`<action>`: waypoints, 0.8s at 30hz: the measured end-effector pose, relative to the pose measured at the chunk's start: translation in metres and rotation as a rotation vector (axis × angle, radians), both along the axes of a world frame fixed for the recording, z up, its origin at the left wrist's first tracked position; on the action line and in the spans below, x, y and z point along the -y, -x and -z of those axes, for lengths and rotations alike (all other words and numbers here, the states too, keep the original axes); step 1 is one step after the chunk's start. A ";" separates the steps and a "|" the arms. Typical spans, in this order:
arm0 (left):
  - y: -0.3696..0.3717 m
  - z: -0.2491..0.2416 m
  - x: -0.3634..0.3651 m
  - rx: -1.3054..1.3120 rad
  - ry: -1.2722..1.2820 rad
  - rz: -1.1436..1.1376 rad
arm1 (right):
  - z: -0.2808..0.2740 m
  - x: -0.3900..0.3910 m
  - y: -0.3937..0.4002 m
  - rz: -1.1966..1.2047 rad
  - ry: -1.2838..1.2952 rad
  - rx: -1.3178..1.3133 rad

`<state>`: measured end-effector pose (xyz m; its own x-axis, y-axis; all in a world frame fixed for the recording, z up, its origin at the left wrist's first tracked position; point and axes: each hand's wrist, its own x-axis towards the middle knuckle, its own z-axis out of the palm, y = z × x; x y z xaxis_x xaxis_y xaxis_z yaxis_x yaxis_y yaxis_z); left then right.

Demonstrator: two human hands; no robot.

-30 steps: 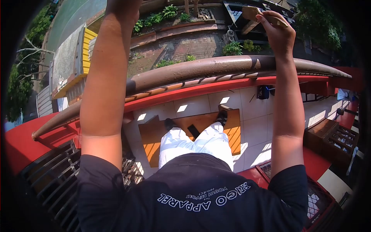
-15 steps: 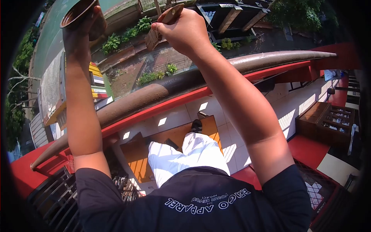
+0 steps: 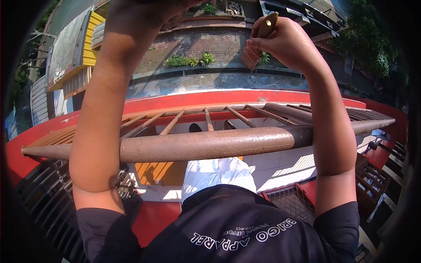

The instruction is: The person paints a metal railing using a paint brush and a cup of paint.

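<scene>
My right hand is closed round the wooden handle of a paintbrush, its reddish-brown bristles pointing down and left. The brush is held in the air beyond the railing, a thick brown pipe with ribbed bars. My left hand is raised at the top edge, in shadow and partly cut off, with its fingers bent to the right. A brownish piece of the cup shows just under those fingers; the rest of it is out of view.
Beyond the railing runs a red ledge, with a drop to a paved yard and plants below. A dark metal grille is at lower left. A wooden cabinet stands at right.
My view has tilted and the railing now crosses in front of my body. My right hand with the paintbrush has moved right in view; my left hand has moved up and right, taking the cup mostly out of view.
</scene>
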<state>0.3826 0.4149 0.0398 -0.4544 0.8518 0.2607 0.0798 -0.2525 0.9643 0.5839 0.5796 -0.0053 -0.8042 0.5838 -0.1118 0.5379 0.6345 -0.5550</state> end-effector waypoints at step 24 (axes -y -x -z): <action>0.004 0.051 -0.002 -0.568 0.014 -0.020 | -0.038 -0.019 -0.022 0.238 -0.023 -0.487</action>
